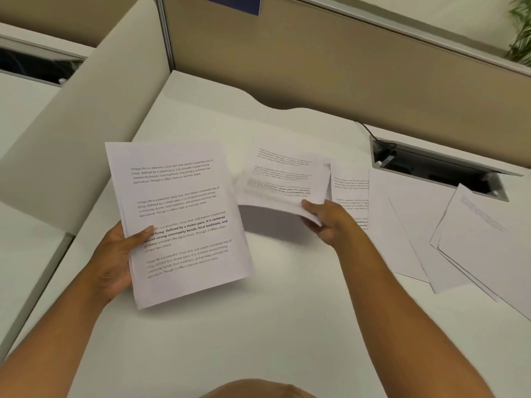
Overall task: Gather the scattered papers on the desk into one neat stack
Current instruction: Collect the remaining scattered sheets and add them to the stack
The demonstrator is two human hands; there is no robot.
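Observation:
My left hand (119,255) grips a thin stack of printed sheets (179,222) by its left edge and holds it above the white desk (258,326), thumb on the text. My right hand (330,221) pinches the near right corner of another printed sheet (283,179), which is lifted, curled and blurred at the middle of the desk. To the right, several more white papers lie flat and overlapping: a printed sheet (350,193) partly hidden behind my right hand, a blank one (402,225), and more sheets (488,239) at the right edge.
A beige partition wall (344,67) runs along the back of the desk and a padded divider (80,124) stands at the left. An open cable tray (436,170) with a black cable is set into the desk at the back right. Plant leaves (521,30) show at the top right.

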